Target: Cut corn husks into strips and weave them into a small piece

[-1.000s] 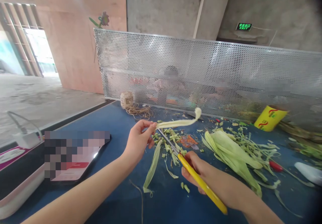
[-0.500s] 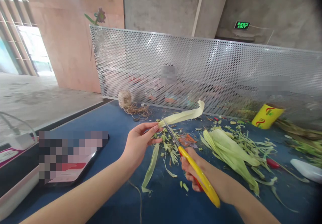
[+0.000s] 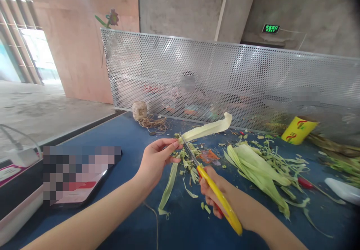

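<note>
Between the thumb and fingers of my left hand [image 3: 157, 158] is one end of a pale green corn husk strip [image 3: 208, 129], its free end curling up to the right. My right hand [image 3: 215, 190] is closed round scissors [image 3: 221, 201] with yellow and red handles. Their blades lie at the strip close to my left fingertips; whether they are cutting through cannot be made out. Below my fingers, small husk scraps [image 3: 188, 162] are strewn over the blue table [image 3: 123, 220], beside another narrow husk strip [image 3: 169, 190].
A pile of husks [image 3: 258, 167] lies on the right, near a yellow roll [image 3: 299, 130] and a white object [image 3: 343, 190]. Twine [image 3: 140, 110] stands at the back left, and a phone [image 3: 84, 190] leans at the left. A perforated metal screen [image 3: 168, 66] edges the table's far side.
The scissors and my right hand have shifted slightly left and tilted a little. The husk strip's free end has moved slightly right. My left hand is almost unchanged.
</note>
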A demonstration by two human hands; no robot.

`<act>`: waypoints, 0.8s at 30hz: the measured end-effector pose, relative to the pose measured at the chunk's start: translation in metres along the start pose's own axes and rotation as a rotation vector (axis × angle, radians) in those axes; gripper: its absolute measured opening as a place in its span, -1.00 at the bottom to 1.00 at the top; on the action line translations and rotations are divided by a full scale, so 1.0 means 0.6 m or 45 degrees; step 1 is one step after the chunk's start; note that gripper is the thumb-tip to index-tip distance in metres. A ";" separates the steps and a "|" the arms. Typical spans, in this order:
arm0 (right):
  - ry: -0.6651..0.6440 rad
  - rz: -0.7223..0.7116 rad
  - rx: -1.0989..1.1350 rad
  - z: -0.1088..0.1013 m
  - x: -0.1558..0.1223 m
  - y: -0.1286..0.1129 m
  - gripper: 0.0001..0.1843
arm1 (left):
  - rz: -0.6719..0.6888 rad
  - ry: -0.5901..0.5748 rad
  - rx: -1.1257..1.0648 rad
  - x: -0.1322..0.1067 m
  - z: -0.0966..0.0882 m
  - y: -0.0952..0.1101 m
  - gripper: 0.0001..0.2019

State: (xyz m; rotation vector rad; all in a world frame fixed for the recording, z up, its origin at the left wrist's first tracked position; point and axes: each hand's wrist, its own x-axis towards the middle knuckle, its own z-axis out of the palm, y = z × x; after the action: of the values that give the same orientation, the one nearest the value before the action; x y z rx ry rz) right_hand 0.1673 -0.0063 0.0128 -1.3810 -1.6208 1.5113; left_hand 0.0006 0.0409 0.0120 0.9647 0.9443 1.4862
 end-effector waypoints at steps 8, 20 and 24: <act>0.010 0.207 0.116 -0.008 0.029 0.035 -0.49 | -0.023 -0.012 -0.041 0.005 -0.003 0.003 -0.82; 0.070 -0.086 -0.299 -0.014 0.016 0.031 -0.75 | -0.028 0.002 -0.042 0.011 -0.005 0.008 -0.83; 0.090 -0.201 -0.421 -0.013 0.013 0.021 -0.79 | -0.010 0.008 -0.030 0.014 -0.006 0.011 -0.81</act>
State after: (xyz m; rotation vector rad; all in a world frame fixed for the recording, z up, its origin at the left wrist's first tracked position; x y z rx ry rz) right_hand 0.1753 0.0024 0.0009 -1.4168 -1.9477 1.1283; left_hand -0.0059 0.0482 0.0175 0.9388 0.9322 1.4909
